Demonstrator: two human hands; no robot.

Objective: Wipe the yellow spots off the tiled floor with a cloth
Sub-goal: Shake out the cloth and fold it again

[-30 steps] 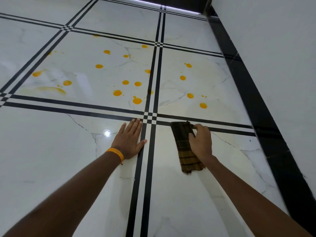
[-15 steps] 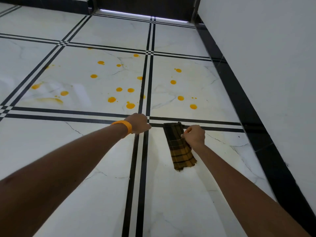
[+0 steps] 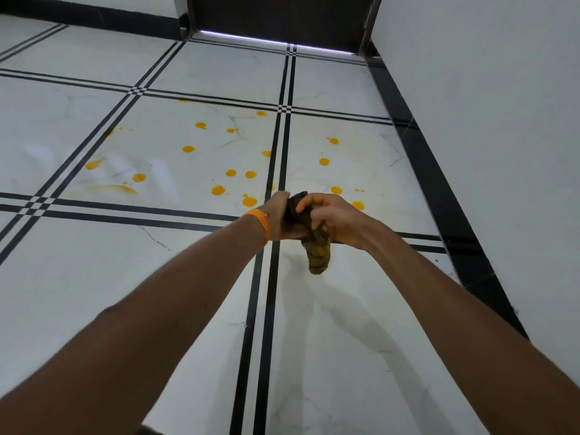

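Observation:
A dark brown and yellow checked cloth [image 3: 317, 252] hangs bunched above the floor, gripped by both hands. My left hand [image 3: 277, 216], with an orange band on its wrist, holds the cloth's upper part from the left. My right hand [image 3: 334, 219] closes around it from the right, and the lower end dangles below the fingers. Several yellow spots [image 3: 218, 190] dot the white tiled floor [image 3: 175, 277] just beyond my hands, across two tiles. A yellow smear [image 3: 113, 189] lies at the left.
A white wall [image 3: 486, 120] with a black skirting [image 3: 439, 196] runs along the right. A dark doorway [image 3: 279, 17] stands at the far end. Black double lines divide the tiles.
The cloth has been lifted off the floor. My left hand has come across and taken hold of it beside my right hand. The view has tilted up.

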